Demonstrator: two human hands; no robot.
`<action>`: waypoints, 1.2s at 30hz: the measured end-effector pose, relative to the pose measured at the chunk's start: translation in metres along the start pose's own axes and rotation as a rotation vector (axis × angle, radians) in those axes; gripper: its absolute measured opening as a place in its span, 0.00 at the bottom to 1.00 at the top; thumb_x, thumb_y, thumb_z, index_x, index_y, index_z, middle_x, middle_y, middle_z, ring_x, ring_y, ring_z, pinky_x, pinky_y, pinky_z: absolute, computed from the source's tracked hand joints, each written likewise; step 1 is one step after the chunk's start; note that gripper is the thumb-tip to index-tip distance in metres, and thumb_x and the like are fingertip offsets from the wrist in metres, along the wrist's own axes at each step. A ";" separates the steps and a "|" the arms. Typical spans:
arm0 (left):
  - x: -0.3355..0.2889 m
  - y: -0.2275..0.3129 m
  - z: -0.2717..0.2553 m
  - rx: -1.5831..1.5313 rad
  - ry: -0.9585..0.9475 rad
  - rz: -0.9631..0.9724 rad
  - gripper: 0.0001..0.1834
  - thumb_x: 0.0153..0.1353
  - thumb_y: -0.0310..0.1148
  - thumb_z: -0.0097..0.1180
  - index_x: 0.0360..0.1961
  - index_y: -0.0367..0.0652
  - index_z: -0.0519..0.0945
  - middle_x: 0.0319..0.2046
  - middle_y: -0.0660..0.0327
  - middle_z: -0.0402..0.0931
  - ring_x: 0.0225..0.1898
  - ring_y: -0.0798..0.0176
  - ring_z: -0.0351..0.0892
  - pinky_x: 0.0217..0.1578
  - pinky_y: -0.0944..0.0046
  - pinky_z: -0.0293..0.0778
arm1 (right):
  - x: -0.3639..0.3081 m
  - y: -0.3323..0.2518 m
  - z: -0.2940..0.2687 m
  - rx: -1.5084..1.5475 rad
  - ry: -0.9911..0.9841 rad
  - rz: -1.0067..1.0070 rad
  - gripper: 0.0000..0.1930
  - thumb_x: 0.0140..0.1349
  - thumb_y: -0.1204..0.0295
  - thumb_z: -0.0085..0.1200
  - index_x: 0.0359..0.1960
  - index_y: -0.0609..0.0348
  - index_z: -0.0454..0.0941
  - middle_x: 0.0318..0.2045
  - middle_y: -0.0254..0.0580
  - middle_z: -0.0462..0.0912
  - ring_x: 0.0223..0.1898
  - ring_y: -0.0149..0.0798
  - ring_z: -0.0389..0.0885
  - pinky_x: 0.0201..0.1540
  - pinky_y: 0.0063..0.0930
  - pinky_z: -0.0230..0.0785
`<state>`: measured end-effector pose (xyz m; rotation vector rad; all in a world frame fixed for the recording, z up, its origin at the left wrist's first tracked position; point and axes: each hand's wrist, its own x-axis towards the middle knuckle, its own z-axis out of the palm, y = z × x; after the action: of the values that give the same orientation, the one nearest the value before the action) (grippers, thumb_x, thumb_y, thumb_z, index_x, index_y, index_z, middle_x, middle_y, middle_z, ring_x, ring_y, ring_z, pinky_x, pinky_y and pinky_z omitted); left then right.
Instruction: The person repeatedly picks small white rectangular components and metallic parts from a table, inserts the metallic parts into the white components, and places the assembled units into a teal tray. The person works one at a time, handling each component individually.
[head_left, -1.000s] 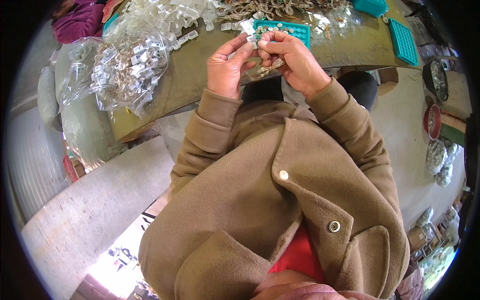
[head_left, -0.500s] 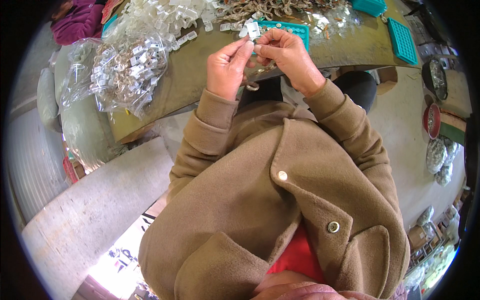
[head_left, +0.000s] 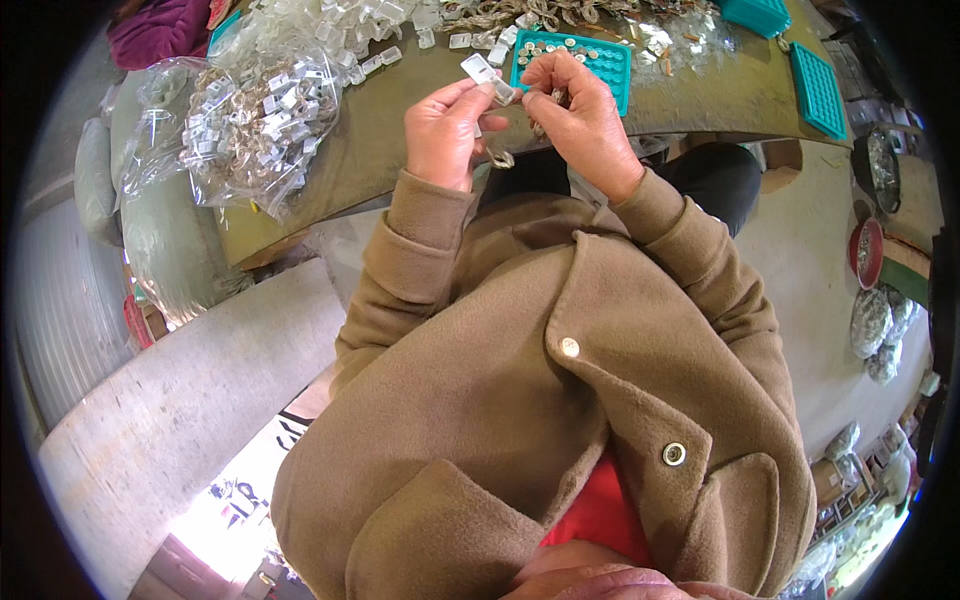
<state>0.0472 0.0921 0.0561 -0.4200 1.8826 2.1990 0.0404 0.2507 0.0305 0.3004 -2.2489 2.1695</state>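
Observation:
My left hand (head_left: pixel 445 125) pinches a small white plastic case (head_left: pixel 479 69) above the table's near edge. A second small translucent piece (head_left: pixel 503 93) sits at its fingertips, facing my right hand. My right hand (head_left: pixel 588 125) is closed, with twisted tan cord (head_left: pixel 539 129) showing under its fingers. A loop of similar cord (head_left: pixel 501 158) hangs below, between the hands; which hand carries it is hard to tell. Just beyond the right fingers lies a teal tray (head_left: pixel 617 88) of round hollows, several of them filled with small silvery round pieces.
A clear bag (head_left: pixel 262 130) of white cases and cord lies at the left. Loose clear cases (head_left: pixel 355 30) and coiled cords (head_left: pixel 540 12) are heaped at the back. Another teal tray (head_left: pixel 818 90) rests at the right edge. A purple sleeve (head_left: pixel 155 38) shows at far left.
My hands have come slightly apart. The white case has tipped over to the left, and a translucent piece now shows beside it. More of the teal tray is visible.

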 end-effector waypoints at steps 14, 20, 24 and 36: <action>0.008 -0.005 0.000 -0.634 -0.093 -0.296 0.14 0.67 0.31 0.52 0.52 0.38 0.76 0.47 0.55 0.80 0.25 0.82 0.70 0.18 0.83 0.63 | -0.004 0.000 0.005 0.166 0.123 -0.055 0.05 0.58 0.83 0.50 0.34 0.60 0.69 0.28 0.31 0.73 0.28 0.23 0.72 0.31 0.19 0.68; 0.014 -0.012 -0.005 -1.002 -0.123 -0.512 0.16 0.67 0.28 0.52 0.54 0.36 0.73 0.52 0.53 0.78 0.34 0.78 0.81 0.20 0.82 0.73 | -0.001 0.007 -0.003 0.295 0.057 0.043 0.05 0.60 0.80 0.53 0.36 0.60 0.71 0.30 0.30 0.73 0.30 0.22 0.73 0.31 0.19 0.68; 0.017 -0.014 -0.003 -0.949 -0.070 -0.537 0.16 0.66 0.28 0.54 0.54 0.37 0.73 0.51 0.53 0.77 0.41 0.72 0.83 0.23 0.82 0.75 | -0.002 0.014 -0.007 0.144 0.101 -0.003 0.06 0.61 0.77 0.58 0.37 0.61 0.74 0.30 0.29 0.76 0.30 0.21 0.73 0.30 0.20 0.68; 0.021 -0.020 0.015 -0.200 -0.222 -0.278 0.10 0.67 0.29 0.53 0.48 0.40 0.78 0.43 0.58 0.82 0.41 0.71 0.83 0.31 0.76 0.80 | 0.019 0.028 -0.076 -0.605 0.315 -0.119 0.04 0.59 0.72 0.58 0.32 0.58 0.81 0.28 0.45 0.81 0.28 0.47 0.81 0.33 0.35 0.73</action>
<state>0.0330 0.1099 0.0321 -0.4221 1.4066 2.1512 0.0080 0.3243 0.0083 0.0701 -2.4670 1.2781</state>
